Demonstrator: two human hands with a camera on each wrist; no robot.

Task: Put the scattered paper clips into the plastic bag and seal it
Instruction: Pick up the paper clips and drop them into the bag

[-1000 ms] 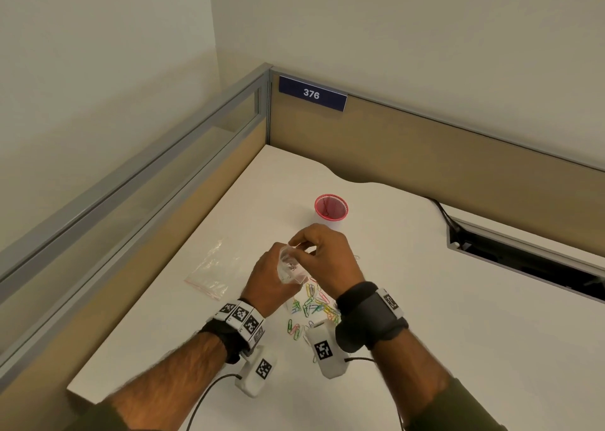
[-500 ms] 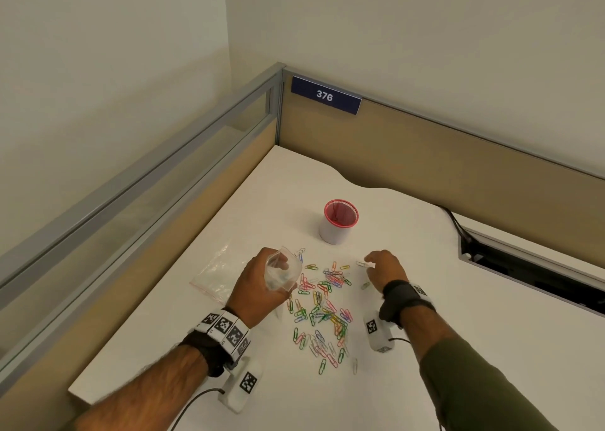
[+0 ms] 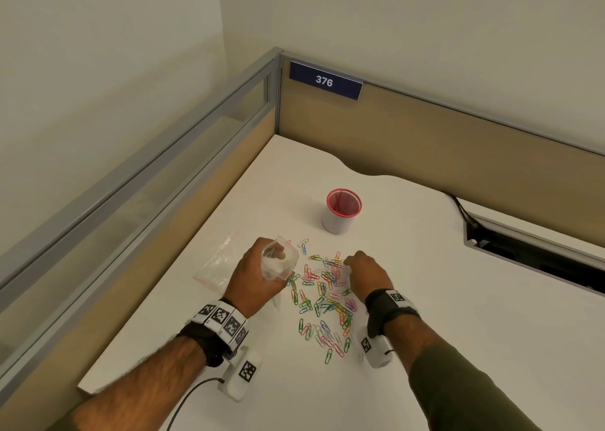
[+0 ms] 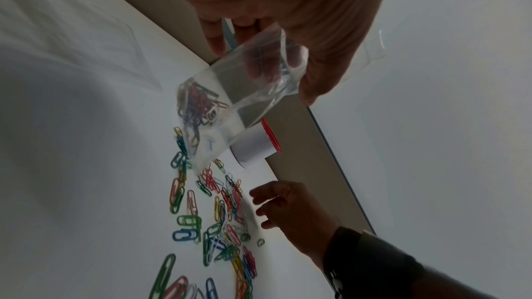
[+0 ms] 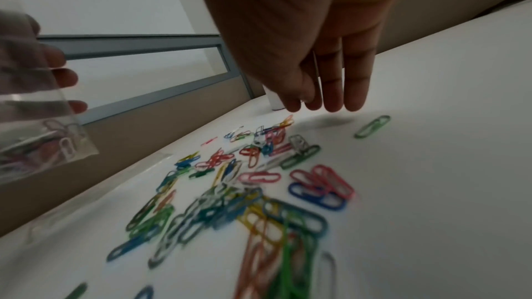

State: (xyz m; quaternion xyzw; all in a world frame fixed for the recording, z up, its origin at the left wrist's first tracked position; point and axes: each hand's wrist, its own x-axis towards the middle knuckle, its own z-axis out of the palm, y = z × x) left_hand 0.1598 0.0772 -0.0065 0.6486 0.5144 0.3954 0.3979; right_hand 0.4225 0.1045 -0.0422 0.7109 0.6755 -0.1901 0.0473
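My left hand (image 3: 262, 268) grips a small clear plastic bag (image 3: 281, 262) by its upper part, a little above the table, mouth upward. Several coloured clips (image 4: 198, 104) lie in the bag's bottom. Many more coloured paper clips (image 3: 324, 303) are scattered on the white desk (image 3: 458, 316) between my hands. My right hand (image 3: 352, 262) hovers just over the far edge of the pile, its fingers (image 5: 331, 97) straight and pointing down, holding nothing. A single green clip (image 5: 373, 126) lies to the right of its fingertips.
A white cup with a red rim (image 3: 342, 211) stands behind the clips. A second clear bag (image 3: 216, 263) lies flat on the desk left of my left hand. Partition walls close off the left and far sides; a cable slot (image 3: 537, 257) opens at right.
My right hand left the bag's mouth, swung out to the right side of the pile, then drew back left over the clips. My left hand kept hold of the bag.
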